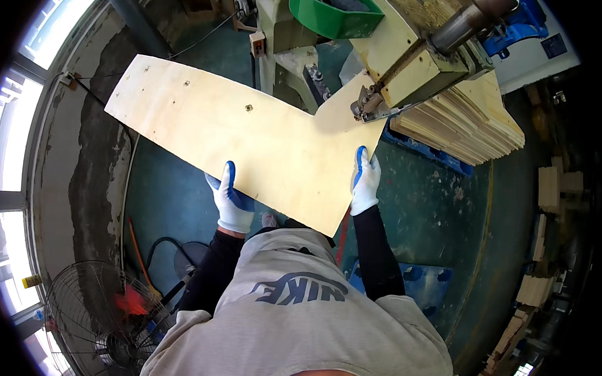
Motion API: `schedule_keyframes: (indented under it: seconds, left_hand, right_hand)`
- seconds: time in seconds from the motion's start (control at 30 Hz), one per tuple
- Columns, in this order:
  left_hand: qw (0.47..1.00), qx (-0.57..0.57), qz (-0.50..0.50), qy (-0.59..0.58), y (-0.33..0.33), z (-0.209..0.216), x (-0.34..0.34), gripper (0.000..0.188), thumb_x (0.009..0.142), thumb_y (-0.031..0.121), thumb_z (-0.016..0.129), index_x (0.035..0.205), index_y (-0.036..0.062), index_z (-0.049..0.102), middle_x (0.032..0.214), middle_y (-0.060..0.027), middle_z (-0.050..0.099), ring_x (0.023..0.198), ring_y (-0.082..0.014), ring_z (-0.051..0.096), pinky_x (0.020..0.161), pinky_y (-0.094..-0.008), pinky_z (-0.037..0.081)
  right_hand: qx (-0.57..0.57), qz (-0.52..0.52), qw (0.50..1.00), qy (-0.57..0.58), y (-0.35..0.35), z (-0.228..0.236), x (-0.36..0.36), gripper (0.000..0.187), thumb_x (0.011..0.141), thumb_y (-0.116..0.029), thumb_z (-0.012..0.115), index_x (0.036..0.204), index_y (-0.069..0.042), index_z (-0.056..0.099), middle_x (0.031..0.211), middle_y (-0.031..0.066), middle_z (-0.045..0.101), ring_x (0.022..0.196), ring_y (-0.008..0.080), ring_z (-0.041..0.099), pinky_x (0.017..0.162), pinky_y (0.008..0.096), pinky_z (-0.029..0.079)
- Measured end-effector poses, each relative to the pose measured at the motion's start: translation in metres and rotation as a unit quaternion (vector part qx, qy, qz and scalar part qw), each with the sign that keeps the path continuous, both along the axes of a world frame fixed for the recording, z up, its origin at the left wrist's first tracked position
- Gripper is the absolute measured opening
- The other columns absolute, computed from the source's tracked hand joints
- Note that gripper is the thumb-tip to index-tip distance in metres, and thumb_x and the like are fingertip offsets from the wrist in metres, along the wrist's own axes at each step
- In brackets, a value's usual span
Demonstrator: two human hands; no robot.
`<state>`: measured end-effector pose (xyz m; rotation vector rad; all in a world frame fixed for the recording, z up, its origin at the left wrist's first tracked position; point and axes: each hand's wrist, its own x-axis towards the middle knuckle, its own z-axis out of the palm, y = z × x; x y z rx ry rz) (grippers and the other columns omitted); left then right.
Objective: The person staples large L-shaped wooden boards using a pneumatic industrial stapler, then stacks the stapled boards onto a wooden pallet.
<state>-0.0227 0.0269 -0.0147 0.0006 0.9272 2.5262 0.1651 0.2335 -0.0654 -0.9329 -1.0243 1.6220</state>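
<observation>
A large L-shaped plywood panel (282, 144) stretches out before me, with several metal fittings set in its longer arm. My left hand (232, 202), in a white glove with blue coating, grips the near edge, thumb on top and fingers underneath. At the right edge, my gloved right hand (366, 180) holds the panel with its thumb along the upper face. The panel's short arm reaches under the head of a pale green machine (411, 76). A metal tool part (368, 104) of that machine sits over the panel's far right corner.
Stacked plywood panels (466, 121) rest on a blue pallet (438, 153) behind the machine at right. A green bin (333, 13) is fixed at the far side. A wire-cage fan (98, 313) stands at lower left. Another blue pallet (430, 282) lies near my right elbow.
</observation>
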Motion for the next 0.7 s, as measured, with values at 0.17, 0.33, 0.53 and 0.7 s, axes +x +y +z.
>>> schedule_keyframes:
  seconds: [0.17,0.33,0.53,0.7]
  left_hand:
    - [0.983,-0.162,0.085,0.019,0.0,-0.025,-0.023,0.049,0.096,0.002,0.066,0.14,0.0029,0.045,0.131,-0.0117,0.06,0.114,-0.0222,0.062,0.098,-0.037,0.053]
    - [0.958,-0.261,0.027,0.116,-0.104,-0.032,-0.118,0.035,0.097,0.007,0.067,0.129,-0.0041,0.055,0.118,-0.0125,0.067,0.1,-0.0195,0.067,0.087,-0.0331,0.056]
    - [0.953,-0.276,-0.027,0.125,-0.202,0.026,-0.144,0.036,0.101,0.014,0.061,0.134,-0.0006,0.054,0.123,-0.0147,0.066,0.103,-0.0249,0.069,0.087,-0.0383,0.059]
    - [0.949,-0.292,-0.004,0.123,-0.2,0.019,-0.14,0.038,0.101,0.014,0.062,0.134,-0.0005,0.053,0.123,-0.0139,0.065,0.104,-0.024,0.068,0.087,-0.0375,0.059]
  right_hand:
    - [-0.02,0.002,1.0,-0.015,-0.049,0.037,-0.013,0.039,0.104,-0.026,0.06,0.129,0.004,0.053,0.123,0.0102,0.062,0.11,0.0162,0.06,0.1,0.0325,0.046]
    - [-0.151,0.104,0.983,0.007,-0.145,0.057,-0.035,0.054,0.103,-0.026,0.06,0.146,0.001,0.04,0.14,0.0124,0.052,0.13,0.02,0.052,0.11,0.0372,0.044]
    - [-0.105,0.144,0.983,0.05,-0.078,0.05,-0.056,0.037,0.104,-0.028,0.059,0.133,-0.005,0.053,0.125,0.0068,0.062,0.111,0.0164,0.065,0.092,0.0343,0.056]
    - [-0.089,0.135,0.987,0.005,-0.069,0.041,-0.063,0.034,0.105,-0.025,0.057,0.131,-0.003,0.056,0.123,0.0062,0.064,0.111,0.0144,0.064,0.094,0.03,0.053]
